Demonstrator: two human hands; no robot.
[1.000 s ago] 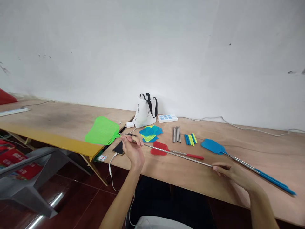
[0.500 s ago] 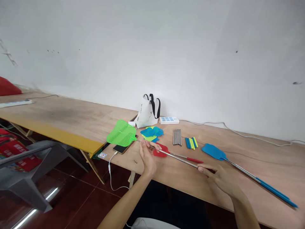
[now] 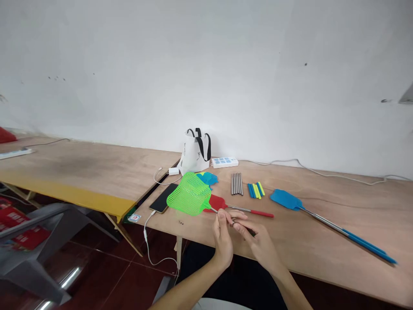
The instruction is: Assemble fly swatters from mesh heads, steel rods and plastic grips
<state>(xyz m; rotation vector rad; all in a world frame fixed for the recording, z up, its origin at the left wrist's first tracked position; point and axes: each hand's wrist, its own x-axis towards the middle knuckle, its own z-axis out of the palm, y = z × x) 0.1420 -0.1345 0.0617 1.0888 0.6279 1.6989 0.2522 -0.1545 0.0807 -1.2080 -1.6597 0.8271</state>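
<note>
Head view: green swatter (image 3: 189, 199) is held low over the wooden surface (image 3: 322, 241), with its mesh head between phone (image 3: 161, 204) and red swatter (image 3: 217, 202). Left hand (image 3: 223, 236): grip pinching the thin metal shaft just behind the mesh head. Right hand (image 3: 260, 243): grip closed on the same shaft, fingertips touching the left's. Blue swatter (image 3: 284, 199) lies well apart to the right. Metal rods (image 3: 236, 184) and white bag (image 3: 194, 150) lie behind.

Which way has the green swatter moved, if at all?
Yes, rightward: the green swatter was left of the phone, now right of it.
</note>
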